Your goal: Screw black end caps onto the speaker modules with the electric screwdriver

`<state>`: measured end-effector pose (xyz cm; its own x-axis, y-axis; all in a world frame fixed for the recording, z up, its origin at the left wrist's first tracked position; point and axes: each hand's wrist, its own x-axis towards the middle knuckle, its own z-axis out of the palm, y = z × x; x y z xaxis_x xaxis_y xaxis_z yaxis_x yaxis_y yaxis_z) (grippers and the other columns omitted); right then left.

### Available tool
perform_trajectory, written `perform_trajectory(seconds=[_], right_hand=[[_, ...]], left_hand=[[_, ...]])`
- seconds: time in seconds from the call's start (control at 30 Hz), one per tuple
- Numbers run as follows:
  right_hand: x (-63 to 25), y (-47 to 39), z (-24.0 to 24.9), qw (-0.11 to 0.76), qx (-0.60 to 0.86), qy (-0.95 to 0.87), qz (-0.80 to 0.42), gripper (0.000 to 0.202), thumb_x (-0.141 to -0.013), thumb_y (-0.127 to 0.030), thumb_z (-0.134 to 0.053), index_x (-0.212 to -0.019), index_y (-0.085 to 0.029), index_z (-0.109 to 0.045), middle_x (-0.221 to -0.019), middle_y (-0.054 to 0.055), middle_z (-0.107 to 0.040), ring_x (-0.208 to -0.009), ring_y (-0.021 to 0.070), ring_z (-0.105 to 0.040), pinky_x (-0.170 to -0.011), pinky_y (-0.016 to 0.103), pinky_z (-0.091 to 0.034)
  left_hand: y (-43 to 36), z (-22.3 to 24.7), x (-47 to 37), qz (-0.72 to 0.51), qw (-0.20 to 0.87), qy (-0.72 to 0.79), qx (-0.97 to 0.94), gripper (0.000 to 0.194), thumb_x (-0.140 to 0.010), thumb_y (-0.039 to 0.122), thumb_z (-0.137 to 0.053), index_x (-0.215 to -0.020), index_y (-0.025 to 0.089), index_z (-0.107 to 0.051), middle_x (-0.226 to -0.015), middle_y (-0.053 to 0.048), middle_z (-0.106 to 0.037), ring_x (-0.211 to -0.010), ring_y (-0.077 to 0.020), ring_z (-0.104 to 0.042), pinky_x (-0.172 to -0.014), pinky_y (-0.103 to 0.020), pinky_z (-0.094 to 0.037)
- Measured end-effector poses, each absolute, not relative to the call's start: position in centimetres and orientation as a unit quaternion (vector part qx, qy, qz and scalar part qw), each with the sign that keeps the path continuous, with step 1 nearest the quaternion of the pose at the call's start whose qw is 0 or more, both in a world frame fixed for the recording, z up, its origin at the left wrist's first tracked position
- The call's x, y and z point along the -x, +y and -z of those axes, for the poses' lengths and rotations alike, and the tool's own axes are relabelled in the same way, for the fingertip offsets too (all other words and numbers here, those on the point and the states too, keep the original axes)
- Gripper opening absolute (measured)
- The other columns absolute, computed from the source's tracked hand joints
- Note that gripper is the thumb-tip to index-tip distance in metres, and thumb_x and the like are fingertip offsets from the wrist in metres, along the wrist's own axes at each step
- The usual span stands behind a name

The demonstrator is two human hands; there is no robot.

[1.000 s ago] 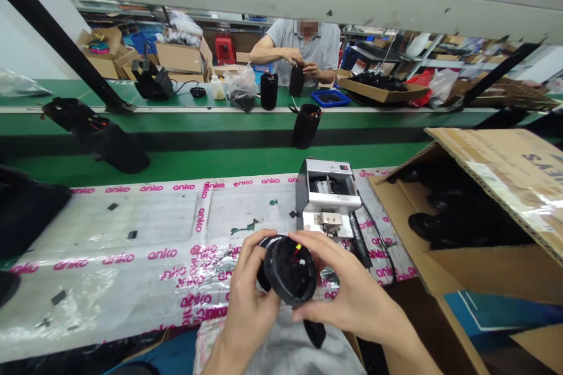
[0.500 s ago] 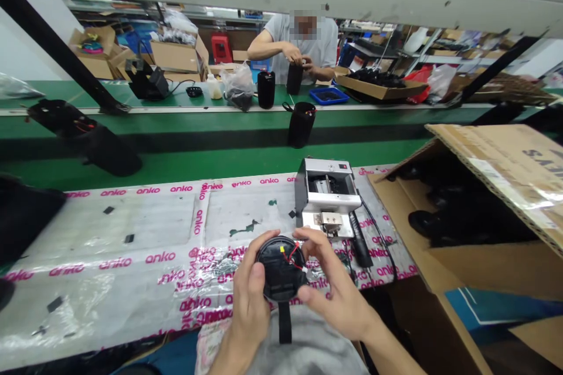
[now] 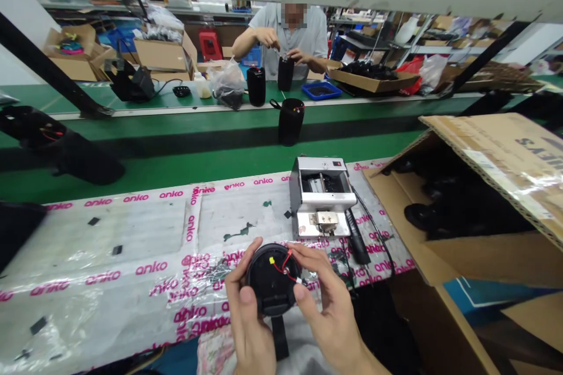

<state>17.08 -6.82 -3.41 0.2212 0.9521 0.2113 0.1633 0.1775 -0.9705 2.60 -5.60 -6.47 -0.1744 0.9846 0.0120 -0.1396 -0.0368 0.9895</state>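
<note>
In the head view, a round black speaker housing [image 3: 268,287] faces up toward me near the table's front edge. A thin red wire [image 3: 278,268] with a yellow piece and a white connector [image 3: 297,280] lies across its opening, and a black strap [image 3: 280,337] hangs from its near side. My left hand [image 3: 248,310] wraps around the left side, thumb at the rim. On the right side, my right hand [image 3: 323,299] grips the rim, its index finger by the red wire and its thumb beside the white connector. The housing's underside is hidden.
Beyond the housing stands a silver machine [image 3: 323,199] with a black-handled tool [image 3: 358,237] beside it. An open cardboard box [image 3: 444,263] of black parts is at right. Black cylinders [image 3: 291,123] stand on the green line [image 3: 211,152]; a co-worker [image 3: 303,32] handles one across it.
My view has shifted slightly, so the scene sits further left. The housing stays in both hands, now a little lower in view. My right thumb has come closer to the white connector.
</note>
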Motion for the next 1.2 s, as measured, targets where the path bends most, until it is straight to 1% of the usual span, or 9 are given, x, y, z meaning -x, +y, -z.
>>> perform_trajectory(seconds=[0.23,0.33,0.47,0.6,0.7,0.8,0.9,1.0,1.2], right_hand=[[-16.3,-6.3,3.0,0.602,0.523,-0.406,-0.447,0.032,-0.105,-0.044,-0.074,-0.135,-0.033,-0.078,-0.152,0.009,-0.076,-0.146,0.0268,-0.07,-0.129,0.049,-0.054],[-16.0,-6.5,3.0,0.611,0.536,-0.403,-0.421,0.033,-0.104,-0.044,-0.076,-0.134,-0.032,-0.08,-0.15,0.01,-0.077,-0.144,0.0296,-0.072,-0.127,0.053,-0.056],[-16.0,-6.6,2.7,0.616,0.542,-0.397,-0.411,0.033,-0.103,-0.044,-0.078,-0.133,-0.033,-0.083,-0.146,0.01,-0.079,-0.141,0.0309,-0.074,-0.126,0.056,-0.057],[-16.1,-6.5,2.5,0.61,0.541,-0.385,-0.432,0.034,-0.101,-0.045,-0.08,-0.132,-0.034,-0.085,-0.145,0.01,-0.08,-0.141,0.0314,-0.074,-0.126,0.056,-0.058],[-16.3,-6.3,2.5,0.605,0.545,-0.39,-0.43,0.033,-0.1,-0.047,-0.081,-0.131,-0.037,-0.085,-0.143,0.008,-0.08,-0.14,0.0317,-0.074,-0.125,0.056,-0.058],[-16.5,-6.2,2.5,0.592,0.552,-0.406,-0.424,0.032,-0.101,-0.048,-0.08,-0.131,-0.04,-0.085,-0.145,0.008,-0.079,-0.143,0.0327,-0.073,-0.126,0.06,-0.057],[-16.6,-6.1,2.4,0.583,0.552,-0.414,-0.429,0.032,-0.101,-0.049,-0.079,-0.131,-0.039,-0.085,-0.148,0.009,-0.078,-0.146,0.0341,-0.07,-0.13,0.065,-0.051],[-16.6,-6.0,2.4,0.586,0.546,-0.413,-0.434,0.033,-0.101,-0.049,-0.079,-0.131,-0.037,-0.085,-0.149,0.01,-0.077,-0.148,0.0342,-0.069,-0.132,0.066,-0.048],[-16.5,-5.9,2.8,0.583,0.549,-0.386,-0.457,0.038,-0.098,-0.055,-0.081,-0.129,-0.034,-0.086,-0.16,0.012,-0.069,-0.156,0.0366,-0.06,-0.134,0.065,-0.044]], left_hand=[[-2.6,5.3,-2.6,-0.604,0.49,0.442,-0.446,0.026,-0.111,0.048,-0.061,-0.12,0.025,-0.068,-0.131,-0.007,-0.079,-0.125,-0.0245,-0.076,-0.104,-0.037,-0.064],[-3.1,5.5,-2.9,-0.597,0.481,0.442,-0.465,0.038,-0.114,0.055,-0.051,-0.13,0.026,-0.069,-0.141,-0.01,-0.076,-0.132,-0.0274,-0.074,-0.108,-0.042,-0.063],[-4.1,5.9,-0.7,-0.512,0.48,0.462,-0.542,0.062,-0.115,0.066,-0.038,-0.161,0.029,-0.058,-0.172,-0.013,-0.056,-0.159,-0.0321,-0.057,-0.131,-0.05,-0.049],[-2.8,6.8,3.5,-0.413,0.458,0.393,-0.682,0.077,-0.106,0.063,-0.067,-0.174,0.033,-0.045,-0.177,-0.011,-0.051,-0.163,-0.0348,-0.052,-0.133,-0.047,-0.048],[-1.1,7.1,5.6,-0.4,0.382,0.381,-0.741,0.081,-0.096,0.05,-0.086,-0.169,0.039,-0.052,-0.164,-0.009,-0.066,-0.148,-0.0339,-0.069,-0.123,-0.046,-0.059],[0.3,6.7,6.1,-0.427,0.332,0.359,-0.761,0.084,-0.082,0.052,-0.098,-0.159,0.04,-0.065,-0.149,-0.008,-0.078,-0.133,-0.0346,-0.079,-0.117,-0.046,-0.064],[1.2,5.5,5.5,-0.428,0.406,0.339,-0.733,0.071,-0.093,0.073,-0.077,-0.152,0.033,-0.072,-0.15,-0.012,-0.077,-0.139,-0.0356,-0.075,-0.119,-0.046,-0.061],[1.9,4.0,3.8,-0.392,0.516,0.357,-0.672,0.06,-0.113,0.068,-0.047,-0.145,0.026,-0.075,-0.151,-0.013,-0.076,-0.143,-0.0333,-0.071,-0.123,-0.045,-0.055],[2.7,2.6,-0.1,-0.404,0.635,0.355,-0.555,0.049,-0.112,0.058,-0.049,-0.112,0.02,-0.079,-0.126,-0.011,-0.08,-0.118,-0.0311,-0.073,-0.105,-0.037,-0.055]])
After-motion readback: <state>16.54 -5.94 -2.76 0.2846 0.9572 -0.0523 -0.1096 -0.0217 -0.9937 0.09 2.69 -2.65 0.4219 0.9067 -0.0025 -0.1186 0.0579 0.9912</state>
